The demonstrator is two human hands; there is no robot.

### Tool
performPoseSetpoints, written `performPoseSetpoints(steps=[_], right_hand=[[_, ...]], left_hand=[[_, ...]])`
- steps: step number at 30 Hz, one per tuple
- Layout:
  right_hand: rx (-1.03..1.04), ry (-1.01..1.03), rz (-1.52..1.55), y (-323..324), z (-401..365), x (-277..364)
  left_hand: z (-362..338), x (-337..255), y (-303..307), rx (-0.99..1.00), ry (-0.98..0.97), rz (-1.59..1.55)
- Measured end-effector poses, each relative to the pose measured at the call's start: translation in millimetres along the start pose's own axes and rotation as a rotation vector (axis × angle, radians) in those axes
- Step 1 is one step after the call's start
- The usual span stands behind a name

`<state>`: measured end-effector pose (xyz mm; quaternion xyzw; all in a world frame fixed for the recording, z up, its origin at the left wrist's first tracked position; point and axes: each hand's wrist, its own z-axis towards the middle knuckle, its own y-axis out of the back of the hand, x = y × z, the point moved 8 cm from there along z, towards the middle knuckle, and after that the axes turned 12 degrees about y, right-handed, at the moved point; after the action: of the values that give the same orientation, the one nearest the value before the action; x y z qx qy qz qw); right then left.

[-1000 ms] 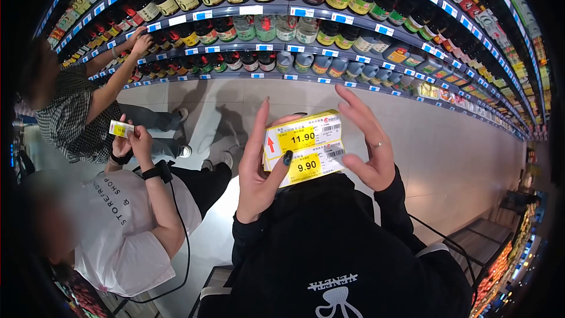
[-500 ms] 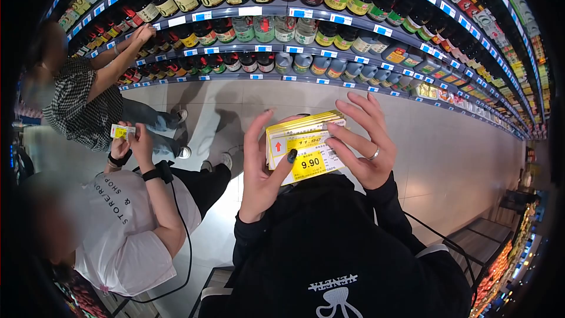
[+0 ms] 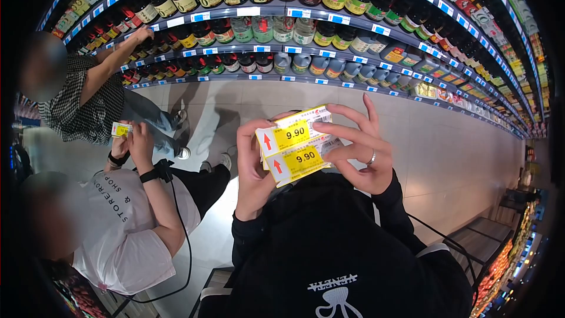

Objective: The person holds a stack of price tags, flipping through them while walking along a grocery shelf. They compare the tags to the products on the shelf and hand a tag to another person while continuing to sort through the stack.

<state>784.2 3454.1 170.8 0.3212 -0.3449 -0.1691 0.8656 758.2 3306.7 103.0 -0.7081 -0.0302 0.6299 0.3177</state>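
Observation:
My left hand [image 3: 253,168] grips the left side of a stack of yellow and white price tags [image 3: 293,154], its fingers wrapped behind the edge. Two tags face me, one above the other, each printed 9.90 with a red arrow at its left end. From the right, my right hand [image 3: 362,150] pinches the tags between thumb and fingers, and the fingers cover part of the barcodes. A ring is on one finger of this hand. Both hands are close together above my black top.
Shelves [image 3: 276,10] of bottles and jars curve across the top and right. At the left, a person in a white shirt [image 3: 126,224] holds a small tag [image 3: 122,130]; beyond, another person in a checked shirt [image 3: 70,88] reaches to the shelf. Produce [image 3: 500,265] lies at the lower right.
The tags in my hands have been shifted: a 9.90 tag now shows above another, where an 11.90 tag was visible. My left thumb no longer lies across the front. The person in checks has moved slightly.

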Motion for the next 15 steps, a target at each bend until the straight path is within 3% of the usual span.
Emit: performPoseSetpoints(steps=[7, 10, 15], right_hand=[[0.084, -0.027, 0.116, -7.0, -6.7, 0.2], [0.051, -0.03, 0.155, -3.3, -2.0, 1.2], [0.115, -0.018, 0.108, -2.4, -2.5, 0.6]], left_hand=[[2.0, -8.4, -5.7, 0.144, 0.036, -0.343], [0.5, -0.5, -2.5, 0.093, 0.021, -0.11], [2.3, 2.5, -1.4, 0.057, 0.045, -0.112]])
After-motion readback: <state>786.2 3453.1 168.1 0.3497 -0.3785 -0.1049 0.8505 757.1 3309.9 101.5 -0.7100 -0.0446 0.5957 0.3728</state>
